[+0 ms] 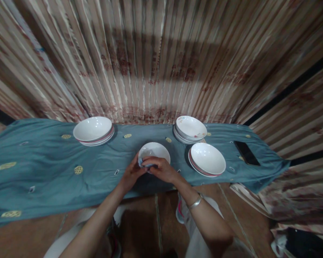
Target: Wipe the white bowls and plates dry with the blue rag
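Observation:
A white bowl [157, 149] is in front of me near the table's front edge, its inside facing up. My left hand [133, 172] grips its left side, the fingers partly hidden behind the rim. Over the bowl's near rim, my right hand [164, 169] is closed on a light blue cloth [145, 163] that touches the bowl's wall. Most of the cloth is covered by the fingers.
A stack of white bowls [93, 129] stands at the back left. Flower-patterned plates [191, 127] are piled at the back right, with more stacked bowls [208, 158] before them. Farther right lies a black phone [246, 153]. A teal cloth [51, 179] covers the table; a curtain [150, 64] hangs behind.

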{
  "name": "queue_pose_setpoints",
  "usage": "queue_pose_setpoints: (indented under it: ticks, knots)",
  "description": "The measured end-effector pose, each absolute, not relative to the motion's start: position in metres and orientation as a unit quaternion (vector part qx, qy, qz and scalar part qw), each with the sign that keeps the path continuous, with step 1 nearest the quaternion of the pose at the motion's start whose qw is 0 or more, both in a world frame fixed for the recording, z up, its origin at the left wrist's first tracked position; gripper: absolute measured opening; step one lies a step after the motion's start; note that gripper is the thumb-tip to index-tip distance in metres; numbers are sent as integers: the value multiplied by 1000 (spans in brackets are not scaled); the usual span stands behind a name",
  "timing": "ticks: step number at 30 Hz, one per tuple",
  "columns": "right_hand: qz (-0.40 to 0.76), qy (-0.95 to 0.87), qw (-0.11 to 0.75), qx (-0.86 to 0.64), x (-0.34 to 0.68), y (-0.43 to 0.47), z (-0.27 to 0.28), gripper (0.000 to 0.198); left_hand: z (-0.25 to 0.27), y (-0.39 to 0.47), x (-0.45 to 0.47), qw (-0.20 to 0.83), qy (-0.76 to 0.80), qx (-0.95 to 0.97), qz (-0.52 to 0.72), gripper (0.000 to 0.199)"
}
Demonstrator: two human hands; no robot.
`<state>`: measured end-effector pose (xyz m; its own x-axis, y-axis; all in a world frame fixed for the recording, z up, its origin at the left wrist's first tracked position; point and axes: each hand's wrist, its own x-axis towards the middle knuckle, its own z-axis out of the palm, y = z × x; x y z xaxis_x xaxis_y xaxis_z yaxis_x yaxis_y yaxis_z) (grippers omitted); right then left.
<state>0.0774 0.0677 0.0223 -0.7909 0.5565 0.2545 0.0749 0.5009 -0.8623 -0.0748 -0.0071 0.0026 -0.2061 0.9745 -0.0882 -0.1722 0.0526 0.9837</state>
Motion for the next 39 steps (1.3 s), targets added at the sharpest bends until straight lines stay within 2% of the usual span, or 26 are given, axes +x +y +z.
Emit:
queue_pose_setpoints:
  ticks: [5,8,13,20,24,27,29,31,34,39]
  knots:
    - [462,-837,209,-205,91,69,23,37,3,-6,-77,504,536,386,556,81]
    - [456,-836,206,-226,101,70,26,36,0,-6,-79,493,543,383,561,83]
    - [497,-765,290,-289,117,76,28,32,-4,-3,-82,474,552,393,562,78]
    - [670,-491,436,-345,123,87,22,29,-24,-1,-94,383,627,418,535,82]
    - [730,-388,449,-339,121,91,22,23,-20,-3,-93,218,668,510,497,68]
    - [741,-358,457,-338,120,93,23,24,-9,-6,-82,122,609,620,479,46]
    - [744,-353,461,-332,119,94,24,26,-5,-9,-72,111,557,689,451,31]
    - [741,-369,459,-324,119,95,23,24,-5,-10,-63,119,533,733,406,25]
    - [733,-396,452,-318,117,96,22,20,-8,-11,-56,128,540,751,358,24]
    - [720,-391,472,-325,113,99,19,20,-11,-7,-53,140,548,740,363,25]
